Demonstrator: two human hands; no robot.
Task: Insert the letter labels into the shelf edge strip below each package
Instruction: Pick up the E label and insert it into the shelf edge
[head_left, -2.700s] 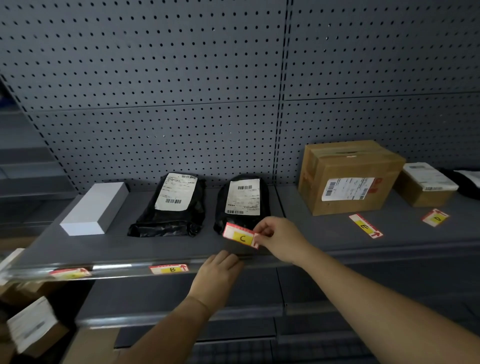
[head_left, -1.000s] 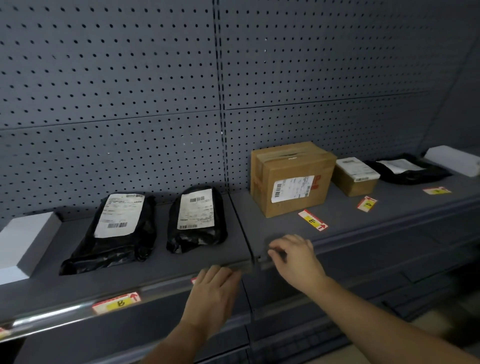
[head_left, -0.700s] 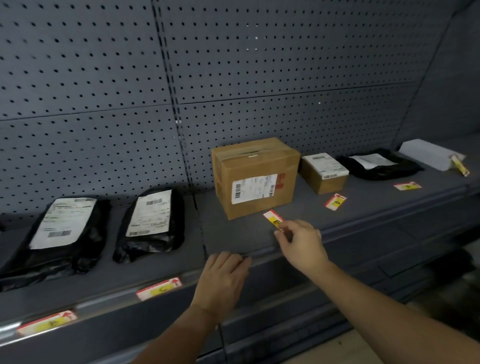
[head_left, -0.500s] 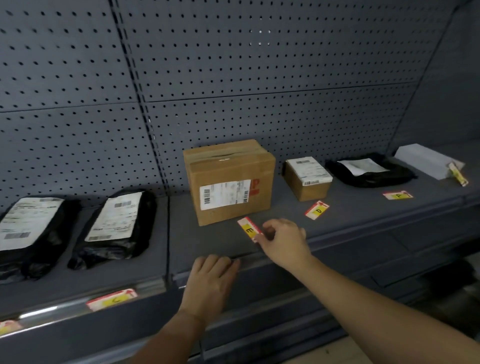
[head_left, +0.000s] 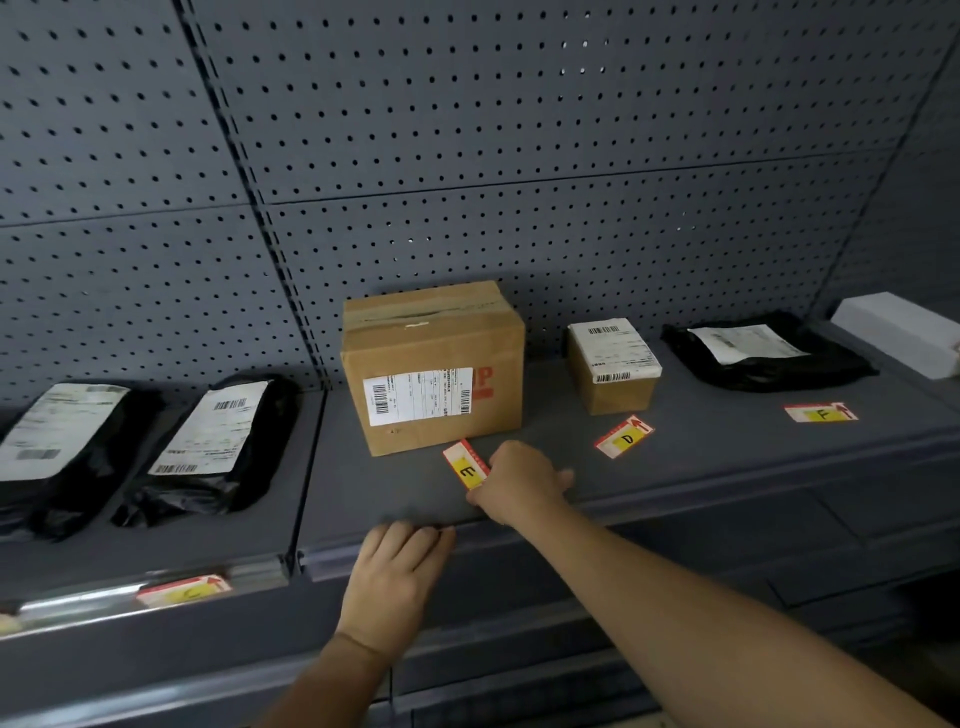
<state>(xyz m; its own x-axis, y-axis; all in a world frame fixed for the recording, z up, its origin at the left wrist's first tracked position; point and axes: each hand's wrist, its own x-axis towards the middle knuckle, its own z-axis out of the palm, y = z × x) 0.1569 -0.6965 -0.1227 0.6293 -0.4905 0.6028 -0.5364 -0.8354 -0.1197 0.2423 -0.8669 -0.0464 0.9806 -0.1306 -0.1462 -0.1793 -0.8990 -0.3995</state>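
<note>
right hand (head_left: 519, 483) pinching E label (head_left: 466, 465), cardboard box (head_left: 434, 364) just behind

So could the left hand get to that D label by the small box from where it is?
Probably not easily. The left hand rests on the shelf edge, and the right hand, pinching the E label, lies across the path to the D label.

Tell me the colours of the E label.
Head view: the E label is yellow with a red-and-white border.
</note>
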